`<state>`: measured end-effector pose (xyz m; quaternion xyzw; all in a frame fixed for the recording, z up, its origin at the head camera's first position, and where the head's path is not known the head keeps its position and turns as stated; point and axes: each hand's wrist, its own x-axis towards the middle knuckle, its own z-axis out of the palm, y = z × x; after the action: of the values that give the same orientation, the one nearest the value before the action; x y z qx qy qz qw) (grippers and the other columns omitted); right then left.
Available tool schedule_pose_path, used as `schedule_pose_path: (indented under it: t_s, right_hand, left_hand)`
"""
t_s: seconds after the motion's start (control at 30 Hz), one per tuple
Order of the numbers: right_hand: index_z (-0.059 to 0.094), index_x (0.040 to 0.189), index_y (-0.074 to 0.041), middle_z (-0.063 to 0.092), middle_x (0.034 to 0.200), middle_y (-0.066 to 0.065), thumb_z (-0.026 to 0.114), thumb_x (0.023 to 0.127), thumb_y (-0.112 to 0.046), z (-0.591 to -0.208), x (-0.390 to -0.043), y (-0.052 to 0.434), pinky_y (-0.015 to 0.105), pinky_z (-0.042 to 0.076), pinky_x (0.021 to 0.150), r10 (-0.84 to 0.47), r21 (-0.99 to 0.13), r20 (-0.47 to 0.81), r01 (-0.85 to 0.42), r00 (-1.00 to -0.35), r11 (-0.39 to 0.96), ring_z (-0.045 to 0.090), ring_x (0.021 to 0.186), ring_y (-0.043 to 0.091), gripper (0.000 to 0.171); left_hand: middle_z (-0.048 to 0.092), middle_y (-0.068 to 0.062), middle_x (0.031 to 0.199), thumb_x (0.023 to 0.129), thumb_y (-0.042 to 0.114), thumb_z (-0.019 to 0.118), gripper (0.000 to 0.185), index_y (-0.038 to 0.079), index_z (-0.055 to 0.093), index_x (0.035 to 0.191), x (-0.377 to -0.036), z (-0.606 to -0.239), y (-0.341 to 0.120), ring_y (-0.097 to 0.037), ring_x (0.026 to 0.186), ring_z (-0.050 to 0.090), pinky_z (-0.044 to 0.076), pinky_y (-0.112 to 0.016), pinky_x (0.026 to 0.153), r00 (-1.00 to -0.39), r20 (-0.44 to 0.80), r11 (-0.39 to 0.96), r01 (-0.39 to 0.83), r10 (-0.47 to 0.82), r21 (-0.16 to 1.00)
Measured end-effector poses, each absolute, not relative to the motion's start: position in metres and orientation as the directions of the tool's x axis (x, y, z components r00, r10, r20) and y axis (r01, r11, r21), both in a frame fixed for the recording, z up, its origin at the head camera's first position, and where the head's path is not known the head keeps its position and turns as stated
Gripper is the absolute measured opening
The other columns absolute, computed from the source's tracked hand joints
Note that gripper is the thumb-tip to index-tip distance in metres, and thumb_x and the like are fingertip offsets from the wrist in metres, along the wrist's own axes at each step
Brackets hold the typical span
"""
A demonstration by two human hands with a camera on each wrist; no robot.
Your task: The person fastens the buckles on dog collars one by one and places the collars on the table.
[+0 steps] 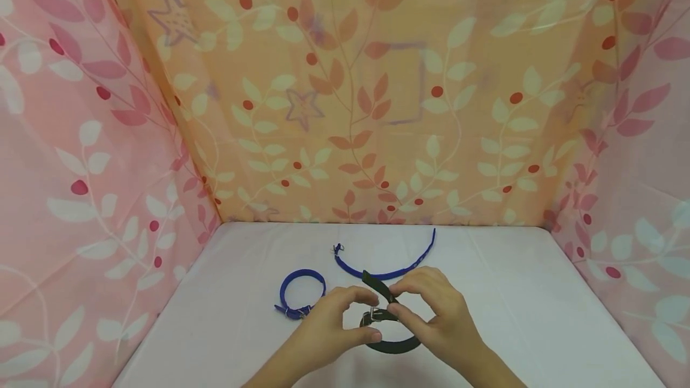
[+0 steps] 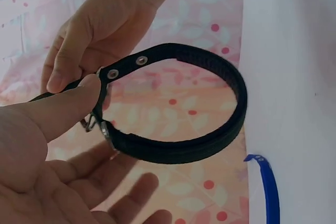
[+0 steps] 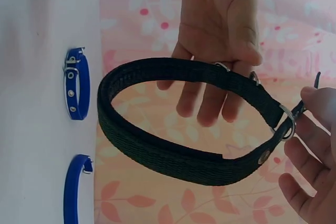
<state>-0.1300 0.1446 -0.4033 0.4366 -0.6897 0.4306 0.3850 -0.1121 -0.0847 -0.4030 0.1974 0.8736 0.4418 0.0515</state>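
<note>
A dark green, nearly black buckled collar (image 1: 393, 347) is held up above the table, its strap curved into a loop. My right hand (image 1: 450, 322) pinches the strap near its free end, which sticks out past the fingers. The strap passes through the metal buckle (image 3: 287, 123). Around the buckle side hovers my left hand (image 1: 326, 329), thumb and fingers spread apart. In the right wrist view, the left hand's fingers (image 3: 210, 100) hang relaxed behind the loop. Metal eyelets (image 2: 142, 61) show along the strap in the left wrist view.
A blue collar (image 1: 303, 272) fastened into a ring lies on the white table (image 1: 226, 292), left of the hands. Another blue collar (image 1: 372, 276) lies unfastened in a wide curve farther back. Patterned cloth walls (image 1: 345, 106) enclose the table's back and sides.
</note>
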Motion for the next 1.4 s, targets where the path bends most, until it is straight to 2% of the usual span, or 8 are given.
schedule_pose_path:
  t_s: [0.2, 0.47, 0.6, 0.7, 0.9, 1.0, 1.2, 1.4]
  right_hand:
    - [0.072, 0.103, -0.003, 0.072, 0.098, 0.006, 0.078, 0.093, -0.023, -0.402, -0.129, 0.144, 0.018, 0.046, 0.095, -0.219, -0.276, 0.92, -0.934, -0.325, 0.229, 0.062, 0.097, 0.019, 0.023]
    - [0.073, 0.104, -0.001, 0.072, 0.097, 0.007, 0.077, 0.094, -0.02, -0.4, -0.13, 0.142, 0.02, 0.046, 0.095, -0.188, -0.251, 0.939, -0.948, -0.287, 0.194, 0.062, 0.095, 0.02, 0.022]
    - [0.074, 0.109, -0.002, 0.073, 0.098, 0.007, 0.076, 0.095, -0.018, -0.399, -0.129, 0.141, 0.02, 0.046, 0.093, -0.19, -0.241, 0.941, -0.95, -0.279, 0.199, 0.063, 0.094, 0.019, 0.021]
    - [0.074, 0.112, -0.003, 0.073, 0.097, 0.007, 0.074, 0.096, -0.017, -0.397, -0.128, 0.14, 0.02, 0.046, 0.091, -0.196, -0.237, 0.94, -0.948, -0.279, 0.213, 0.062, 0.093, 0.019, 0.021]
    - [0.075, 0.111, -0.004, 0.07, 0.095, 0.006, 0.073, 0.094, -0.012, -0.391, -0.126, 0.142, 0.02, 0.046, 0.085, -0.202, -0.231, 0.939, -0.947, -0.277, 0.222, 0.059, 0.092, 0.018, 0.019]
    - [0.076, 0.11, -0.005, 0.069, 0.094, 0.005, 0.074, 0.089, -0.005, -0.39, -0.126, 0.142, 0.02, 0.046, 0.081, -0.205, -0.234, 0.938, -0.946, -0.28, 0.223, 0.058, 0.091, 0.017, 0.021]
    - [0.077, 0.105, -0.007, 0.067, 0.093, 0.004, 0.072, 0.071, 0.009, -0.391, -0.127, 0.144, 0.019, 0.046, 0.081, -0.208, -0.252, 0.931, -0.94, -0.301, 0.231, 0.056, 0.092, 0.016, 0.038]
    - [0.077, 0.101, -0.008, 0.065, 0.091, 0.004, 0.069, 0.066, 0.01, -0.39, -0.127, 0.145, 0.02, 0.045, 0.085, -0.207, -0.245, 0.933, -0.942, -0.293, 0.23, 0.055, 0.093, 0.018, 0.04]
  left_hand:
    - [0.072, 0.02, 0.102, 0.088, 0.042, 0.08, 0.031, 0.03, 0.071, 0.115, -0.109, -0.407, -0.077, -0.007, 0.106, 0.064, 0.053, -0.038, 0.091, -0.9, 0.153, 0.428, 0.336, 0.407, 0.839]
    - [0.067, 0.004, 0.091, 0.09, 0.032, 0.08, 0.026, 0.023, 0.072, 0.113, -0.103, -0.409, -0.07, -0.01, 0.081, 0.062, 0.053, -0.023, 0.07, -0.938, 0.159, 0.274, 0.248, 0.308, 0.929]
    - [0.071, 0.001, 0.095, 0.09, 0.027, 0.08, 0.026, 0.021, 0.073, 0.114, -0.103, -0.41, -0.07, -0.012, 0.082, 0.066, 0.057, -0.022, 0.072, -0.954, 0.148, 0.206, 0.205, 0.26, 0.957]
    - [0.073, 0.001, 0.097, 0.09, 0.027, 0.081, 0.026, 0.021, 0.074, 0.114, -0.102, -0.409, -0.069, -0.014, 0.085, 0.068, 0.058, -0.023, 0.074, -0.962, 0.146, 0.203, 0.195, 0.231, 0.96]
    - [0.072, 0.001, 0.104, 0.087, 0.027, 0.083, 0.027, 0.026, 0.078, 0.113, -0.102, -0.406, -0.07, -0.016, 0.098, 0.066, 0.059, -0.023, 0.081, -0.959, 0.193, 0.18, 0.231, 0.207, 0.956]
    - [0.072, 0.001, 0.106, 0.086, 0.027, 0.084, 0.029, 0.027, 0.079, 0.114, -0.101, -0.406, -0.071, -0.017, 0.105, 0.064, 0.059, -0.024, 0.086, -0.957, 0.21, 0.15, 0.242, 0.2, 0.959]
    - [0.07, -0.003, 0.106, 0.084, 0.025, 0.085, 0.03, 0.024, 0.079, 0.114, -0.101, -0.406, -0.072, -0.019, 0.104, 0.067, 0.059, -0.026, 0.086, -0.963, 0.218, 0.11, 0.237, 0.159, 0.965]
    - [0.07, -0.006, 0.102, 0.082, 0.021, 0.086, 0.029, 0.019, 0.08, 0.11, -0.101, -0.406, -0.072, -0.017, 0.098, 0.069, 0.06, -0.027, 0.084, -0.963, 0.241, 0.089, 0.253, 0.121, 0.964]
